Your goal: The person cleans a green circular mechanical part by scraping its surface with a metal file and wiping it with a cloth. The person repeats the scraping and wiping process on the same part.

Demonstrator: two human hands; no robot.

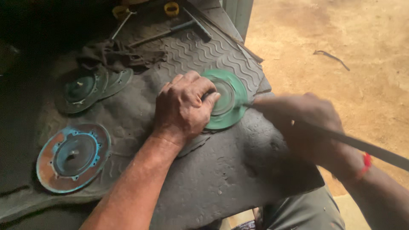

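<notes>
A round green disc (232, 91) with a paler centre lies on the dark rubber mat (221, 170). My left hand (181, 106) presses down on the disc's left side, fingers curled over its rim. My right hand (304, 123), blurred by motion, grips a long thin dark tool (366, 147) whose tip touches the disc's right edge. A red band circles my right wrist.
Two other round plates lie to the left: a rusty blue one (73, 156) near me and a dark one (81, 88) farther off. Rags, metal rods (162, 35) and yellow rings (171, 8) lie at the back. Sandy ground (341, 42) lies to the right.
</notes>
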